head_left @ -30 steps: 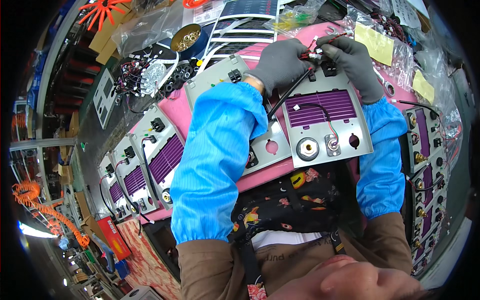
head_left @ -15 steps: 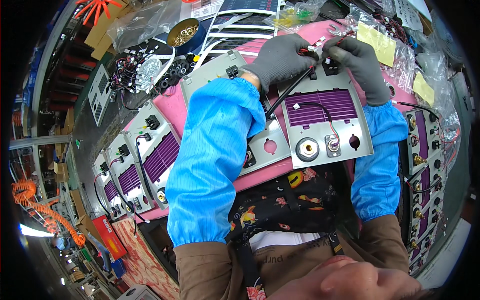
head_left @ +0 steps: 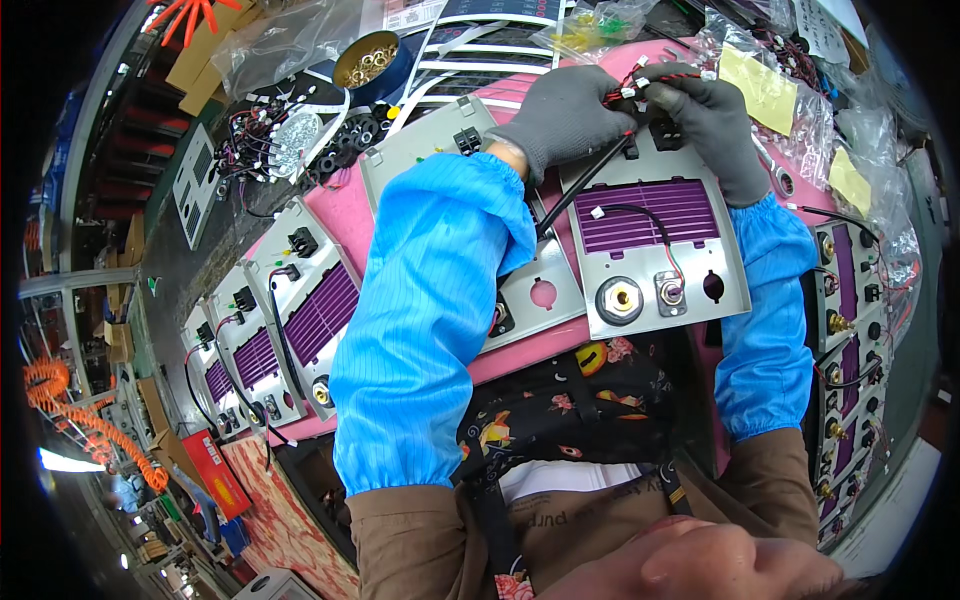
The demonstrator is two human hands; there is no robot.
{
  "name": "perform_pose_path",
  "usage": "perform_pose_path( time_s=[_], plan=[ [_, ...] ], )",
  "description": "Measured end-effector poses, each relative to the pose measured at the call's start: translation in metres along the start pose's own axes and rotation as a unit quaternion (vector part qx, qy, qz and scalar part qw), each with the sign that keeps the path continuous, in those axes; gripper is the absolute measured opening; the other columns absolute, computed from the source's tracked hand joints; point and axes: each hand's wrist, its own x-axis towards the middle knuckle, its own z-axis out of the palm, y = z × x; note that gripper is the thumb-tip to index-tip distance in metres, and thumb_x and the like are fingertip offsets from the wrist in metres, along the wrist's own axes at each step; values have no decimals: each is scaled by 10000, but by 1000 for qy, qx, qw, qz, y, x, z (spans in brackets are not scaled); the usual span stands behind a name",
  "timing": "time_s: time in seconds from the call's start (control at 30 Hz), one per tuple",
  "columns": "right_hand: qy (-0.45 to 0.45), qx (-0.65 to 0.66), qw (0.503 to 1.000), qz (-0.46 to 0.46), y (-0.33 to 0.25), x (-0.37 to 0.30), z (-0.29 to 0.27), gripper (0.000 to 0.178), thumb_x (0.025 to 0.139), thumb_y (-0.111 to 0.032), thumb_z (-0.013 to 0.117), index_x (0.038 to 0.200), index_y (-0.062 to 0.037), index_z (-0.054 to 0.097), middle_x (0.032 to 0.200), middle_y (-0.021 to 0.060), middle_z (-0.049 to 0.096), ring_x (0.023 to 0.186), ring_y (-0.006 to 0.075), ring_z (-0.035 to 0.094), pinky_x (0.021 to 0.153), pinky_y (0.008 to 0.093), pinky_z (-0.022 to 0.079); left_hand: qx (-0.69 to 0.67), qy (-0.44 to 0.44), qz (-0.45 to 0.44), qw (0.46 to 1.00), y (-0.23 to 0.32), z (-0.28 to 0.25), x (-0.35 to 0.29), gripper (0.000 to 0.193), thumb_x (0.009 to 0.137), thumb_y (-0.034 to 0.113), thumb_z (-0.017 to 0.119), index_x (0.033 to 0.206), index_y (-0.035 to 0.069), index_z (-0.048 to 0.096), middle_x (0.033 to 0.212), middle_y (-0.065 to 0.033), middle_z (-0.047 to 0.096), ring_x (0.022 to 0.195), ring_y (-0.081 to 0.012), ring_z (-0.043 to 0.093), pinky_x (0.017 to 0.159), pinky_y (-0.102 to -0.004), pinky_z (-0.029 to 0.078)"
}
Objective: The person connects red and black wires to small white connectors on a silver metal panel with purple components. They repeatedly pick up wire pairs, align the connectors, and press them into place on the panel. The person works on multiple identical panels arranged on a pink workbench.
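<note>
My left hand [head_left: 572,115], in a grey glove, is closed around a small bunch of red-and-black wires [head_left: 619,96] with white plug ends. Close beside it, my right hand [head_left: 715,130], gloved too, pinches a twisted red-and-black wire [head_left: 682,77] at the same bunch. Both hands are over the far end of a grey metal panel [head_left: 612,258] with a purple grille [head_left: 645,217]. That panel carries a round brass fitting [head_left: 622,298], a smaller socket and a black-sleeved lead. A black rod or cable [head_left: 585,185] slants down from beside my left hand; its upper end is partly hidden.
More panels [head_left: 320,310] lie on the pink mat [head_left: 335,215] to the left; others [head_left: 848,340] line the right. Farther back are a tin of brass rings [head_left: 375,68], black round parts [head_left: 350,145], wire bundles, plastic bags [head_left: 600,30] and a ring-ended wrench [head_left: 782,180].
My right hand has shifted slightly, and the red-and-black wire with its white plug now stretches farther right across its fingers. The front panel has moved slightly. My left hand has barely moved.
</note>
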Motion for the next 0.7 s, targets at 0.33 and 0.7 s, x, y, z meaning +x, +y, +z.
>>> perform_pose_path(
  time_s=[0.33,0.7],
  plan=[
    [11,0,1000,1,4,5,2,238,893,-218,683,1025,-23,720,781,32,703,638,40,607,556,201,501,-11,9,-16,1000,-3,1,2,384,727,354,749,934,33,712,833,-154,690,743,-277,669,690,-379,507],
    [-4,-12,1000,1,15,10,-5,235,922,-119,636,1142,-43,668,889,66,707,805,114,674,698,240,543,0,7,-37,999,2,0,4,388,706,354,752,908,25,717,800,-159,689,716,-271,668,667,-373,505]
  ],
)
